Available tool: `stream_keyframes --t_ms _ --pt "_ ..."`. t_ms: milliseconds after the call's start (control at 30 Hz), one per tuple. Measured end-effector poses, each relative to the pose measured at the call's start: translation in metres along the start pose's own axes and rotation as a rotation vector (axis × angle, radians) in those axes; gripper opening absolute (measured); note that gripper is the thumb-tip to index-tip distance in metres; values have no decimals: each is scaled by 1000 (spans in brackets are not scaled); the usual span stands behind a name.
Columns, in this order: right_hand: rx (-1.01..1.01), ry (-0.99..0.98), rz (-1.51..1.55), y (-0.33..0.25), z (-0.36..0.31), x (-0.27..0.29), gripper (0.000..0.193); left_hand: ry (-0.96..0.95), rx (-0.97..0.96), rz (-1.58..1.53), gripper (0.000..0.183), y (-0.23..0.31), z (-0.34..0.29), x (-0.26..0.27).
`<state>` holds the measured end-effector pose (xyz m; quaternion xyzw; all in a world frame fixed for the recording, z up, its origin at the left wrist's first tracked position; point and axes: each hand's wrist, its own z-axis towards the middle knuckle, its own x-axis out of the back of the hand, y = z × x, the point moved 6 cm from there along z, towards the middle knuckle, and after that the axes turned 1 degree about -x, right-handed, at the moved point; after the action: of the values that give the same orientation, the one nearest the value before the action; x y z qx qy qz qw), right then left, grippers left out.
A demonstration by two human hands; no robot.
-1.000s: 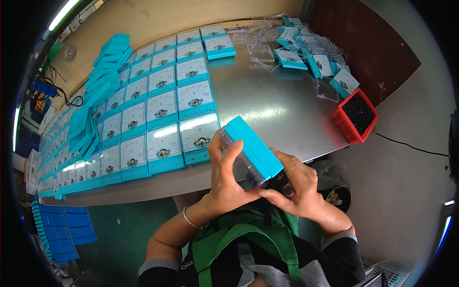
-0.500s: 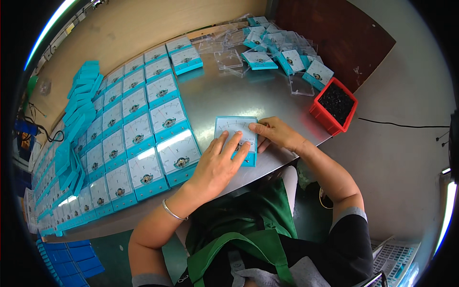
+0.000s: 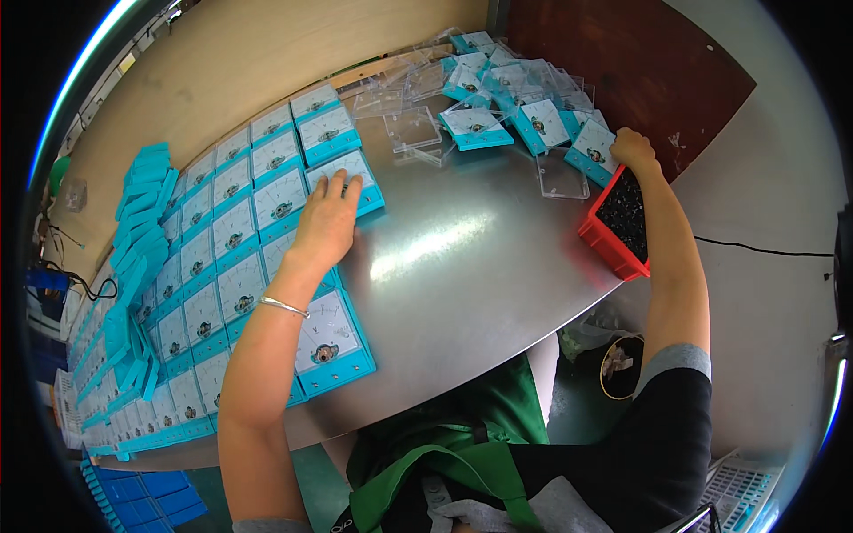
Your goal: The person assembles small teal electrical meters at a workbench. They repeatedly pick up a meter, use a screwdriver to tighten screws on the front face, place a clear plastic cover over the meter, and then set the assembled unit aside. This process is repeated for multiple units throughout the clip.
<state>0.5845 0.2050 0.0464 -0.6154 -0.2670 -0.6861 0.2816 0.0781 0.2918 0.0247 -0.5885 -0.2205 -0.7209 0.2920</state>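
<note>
My left hand (image 3: 327,222) lies over a teal-and-white panel meter (image 3: 364,186) at the right end of the laid-out rows. Its fingers are stretched and slightly apart on the white face; the thumb is hidden. Out at the far right, my right hand (image 3: 634,149) is closed at the right edge of another panel meter (image 3: 590,153), just beyond the red bin (image 3: 609,242). Its curled fingertips are partly hidden. Both meters have a white dial face and a teal base.
Several rows of panel meters (image 3: 233,240) cover the left side of the metal table (image 3: 462,293). Teal parts (image 3: 142,213) are heaped on them. Loose meters and clear covers (image 3: 412,130) lie at the back. Small black pieces fill the red bin. A dark red board (image 3: 622,71) stands behind.
The meter from in front of me now sits at the end of the rows under my left hand, which moved forward and left. My right hand left that meter and reached far right past the bin.
</note>
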Motion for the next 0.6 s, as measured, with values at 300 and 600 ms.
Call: stream_keyframes --t_ms 300,600 --pt "468 359 465 -50 -96 104 24 -75 107 -6 68 -22 15 -5" --pt "706 -543 1111 -156 -271 104 20 -374 213 -2043 59 117 -94 30"
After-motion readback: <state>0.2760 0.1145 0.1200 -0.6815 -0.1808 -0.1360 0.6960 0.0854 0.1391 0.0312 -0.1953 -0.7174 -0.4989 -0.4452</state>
